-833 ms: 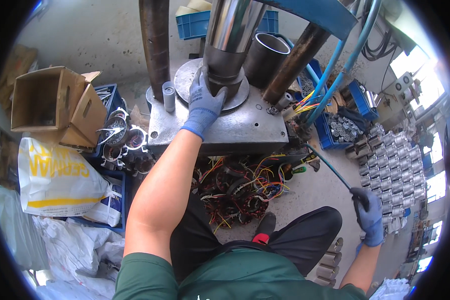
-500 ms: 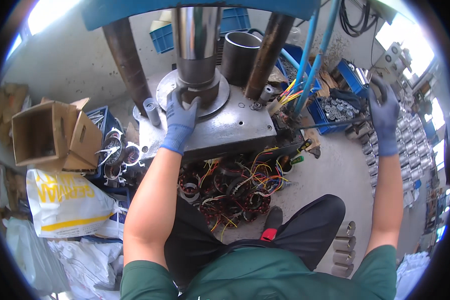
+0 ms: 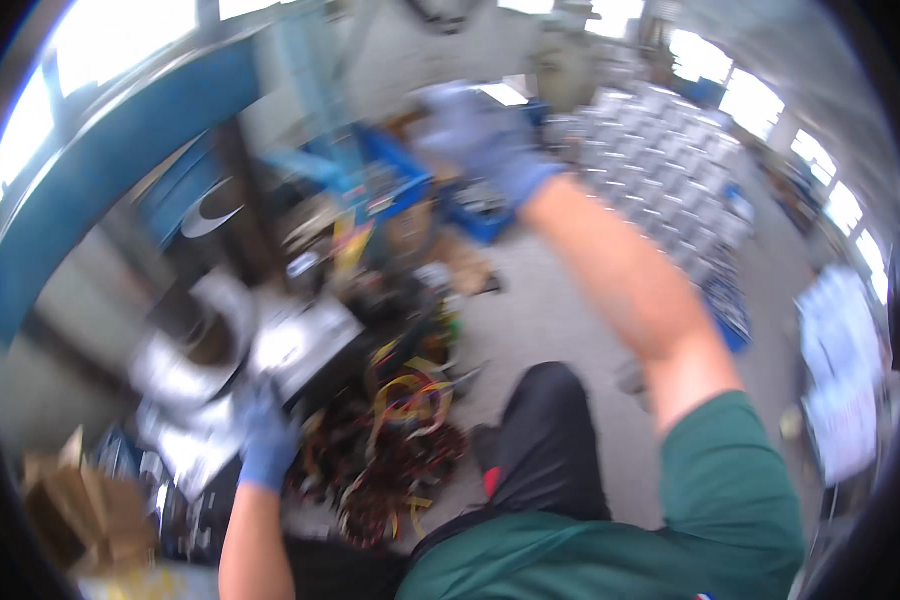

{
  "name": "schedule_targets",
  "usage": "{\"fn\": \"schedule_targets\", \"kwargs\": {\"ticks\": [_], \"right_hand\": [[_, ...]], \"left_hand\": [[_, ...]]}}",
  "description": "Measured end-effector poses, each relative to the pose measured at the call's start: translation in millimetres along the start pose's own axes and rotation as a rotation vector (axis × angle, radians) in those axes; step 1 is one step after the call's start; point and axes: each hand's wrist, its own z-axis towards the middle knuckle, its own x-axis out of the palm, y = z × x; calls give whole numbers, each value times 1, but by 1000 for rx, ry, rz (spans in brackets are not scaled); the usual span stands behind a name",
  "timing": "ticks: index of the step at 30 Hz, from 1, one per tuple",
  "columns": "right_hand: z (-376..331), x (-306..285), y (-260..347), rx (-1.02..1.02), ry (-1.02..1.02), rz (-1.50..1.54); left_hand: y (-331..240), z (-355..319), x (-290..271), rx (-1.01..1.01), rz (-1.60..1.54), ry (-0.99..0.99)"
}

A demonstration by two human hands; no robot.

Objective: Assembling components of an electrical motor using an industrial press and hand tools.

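The whole picture is smeared by motion. My left hand [image 3: 268, 440], in a blue-grey glove, is at the front edge of the bright metal press bed [image 3: 305, 340]. Its fingers blur into the metal, so their closure is unclear. Beside it on the bed stands a dark cylindrical part [image 3: 210, 345] on a round plate [image 3: 160, 370], under the press ram [image 3: 175, 310]. My right hand [image 3: 485, 145], also gloved, is stretched out far ahead near the blue bins. Blur hides its fingers and anything in them.
Wound motor stators with coloured wires [image 3: 390, 450] lie in a heap below the bed. Blue bins [image 3: 480, 215] stand beyond. Stacked silvery cylinders [image 3: 650, 170] fill the far right. A cardboard box [image 3: 90, 510] is at the lower left, and the press's blue frame [image 3: 120, 170] at the upper left.
My view has swung to the right, so the press now appears further left. My left hand has come off the round part under the ram; my right hand has moved away from the lever.
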Motion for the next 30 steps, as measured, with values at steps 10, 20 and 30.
{"fn": "schedule_targets", "kwargs": {"ticks": [10,20,30], "right_hand": [[3,-26,15,151,82,-26],[3,-26,17,193,138,10],[5,-27,18,216,178,-2]], "left_hand": [[-55,10,-14,641,-10,-42],[-63,39,9,214,258,-137],[-136,22,9,869,-195,99]]}}
